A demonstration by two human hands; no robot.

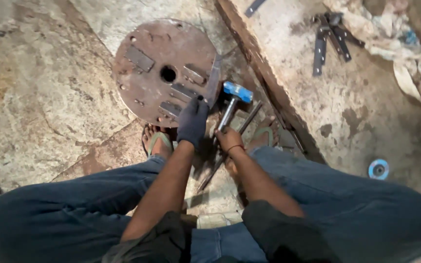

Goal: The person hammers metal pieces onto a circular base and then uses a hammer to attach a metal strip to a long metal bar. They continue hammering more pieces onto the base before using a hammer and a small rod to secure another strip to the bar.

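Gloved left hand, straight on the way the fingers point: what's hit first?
Probably the upright grey metal strip at the rusty round steel plate; the left hand fingertips already sit near its base. Depth unclear.

**Tight between disc and ledge**

Ahead of the left hand [192, 122], passage is blocked by the rusty disc [164, 68] with welded tabs. Right of the right hand [227, 139], room is cut off by the raised concrete ledge [269, 73]. Bare floor [35, 87] is left open far left.

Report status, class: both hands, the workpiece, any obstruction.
Left hand, gloved, pressing a flat metal piece upright at the rusty disc edge. Right hand, bare, gripping the blue-headed hammer. A thin rod lies beside the hammer.
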